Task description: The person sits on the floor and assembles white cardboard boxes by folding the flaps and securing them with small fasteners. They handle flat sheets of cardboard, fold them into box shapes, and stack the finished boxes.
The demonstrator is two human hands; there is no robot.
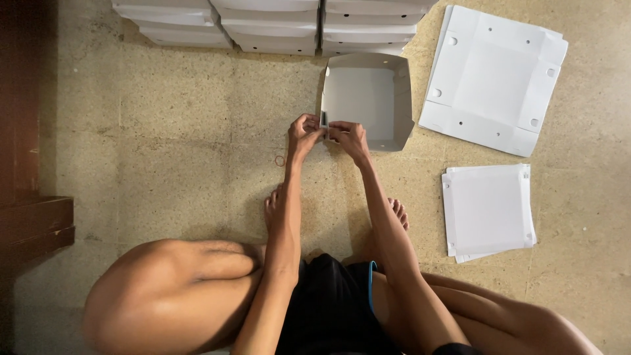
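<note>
Speckled beige stone floor (177, 131), dim light, with dark wooden furniture (29, 223) at left.

The light is soft and a bit yellow. The speckled tan stone floor (184, 118) is bright in the middle. The left edge goes very dark. My arms make faint shadows. Everything looks sharp.

A speckled stone floor (184, 131) carries a half-folded white box (368, 98), stacked boxes (269, 26) along the top, and a small rubber band (280, 160). To the right lie an unfolded sheet (493, 79) and a stack of flat sheets (488, 210).
</note>
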